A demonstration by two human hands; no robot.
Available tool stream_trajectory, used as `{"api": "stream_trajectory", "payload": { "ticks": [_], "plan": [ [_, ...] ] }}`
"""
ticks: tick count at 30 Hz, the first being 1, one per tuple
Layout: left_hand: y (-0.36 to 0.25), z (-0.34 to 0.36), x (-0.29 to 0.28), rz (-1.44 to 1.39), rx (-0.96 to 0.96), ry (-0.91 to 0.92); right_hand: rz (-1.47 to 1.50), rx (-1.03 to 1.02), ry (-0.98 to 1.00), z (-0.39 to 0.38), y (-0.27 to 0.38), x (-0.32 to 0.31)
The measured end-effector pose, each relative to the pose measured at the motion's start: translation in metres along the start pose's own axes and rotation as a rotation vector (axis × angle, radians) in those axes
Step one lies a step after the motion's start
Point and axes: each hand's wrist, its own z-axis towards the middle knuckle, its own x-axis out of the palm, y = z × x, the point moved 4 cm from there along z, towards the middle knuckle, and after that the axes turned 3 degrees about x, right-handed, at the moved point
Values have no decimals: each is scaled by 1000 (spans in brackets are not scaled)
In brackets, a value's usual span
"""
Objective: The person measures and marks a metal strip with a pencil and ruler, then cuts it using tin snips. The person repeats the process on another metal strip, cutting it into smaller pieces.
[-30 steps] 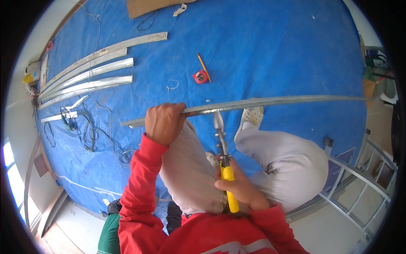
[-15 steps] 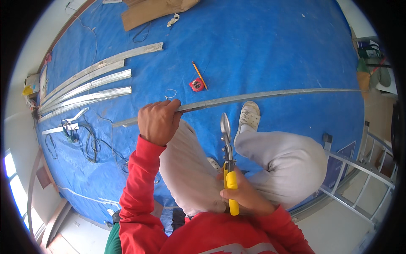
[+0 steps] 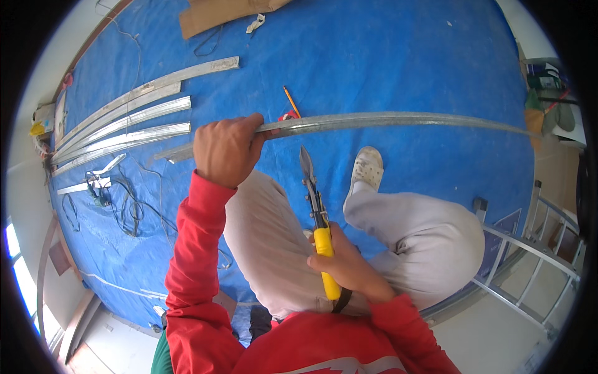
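My left hand [image 3: 225,149] is closed round a long grey metal channel [image 3: 374,120] near its left end. The channel stretches across in front of me toward the far right and looks bent by the lens. In my right hand [image 3: 341,260] are tin snips [image 3: 319,215] with yellow handles, their dark blades pointing up toward the channel but apart from it. Partly hidden behind the channel lies a red tape measure [image 3: 288,116], with an orange pencil [image 3: 291,101] next to it.
Several metal strips [image 3: 149,110] lie at the left on a blue tarp [image 3: 386,56]. Nearby are tangled dark cables [image 3: 131,215] and a green power tool [image 3: 98,192]. Cardboard [image 3: 227,14] lies at the far side. An aluminium ladder [image 3: 529,249] is at the right.
My left hand has raised the channel, which now covers most of the tape measure. The snips have moved left and up, closer to the channel, and tilt more to the left.
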Motion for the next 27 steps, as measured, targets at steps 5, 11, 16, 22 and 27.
{"api": "stream_trajectory", "payload": {
  "ticks": [5, 11, 16, 22, 27],
  "plan": [
    [-3, -8, 2, -65, -2, -47, 39, -33, -52, 9, -4, 2],
    [-6, -12, 5, -12, 30, -54, -2, -54, -25, 11, -2, -1],
    [-7, -16, 7, -16, 30, -60, 63, -31, -29, 10, -4, 2],
    [-7, -18, 7, -28, 9, -41, 0, -5, -2, 10, -8, 5],
    [-11, -20, 7, -36, 5, -35, 24, -50, -20, 14, -10, 2]
  ]
}}
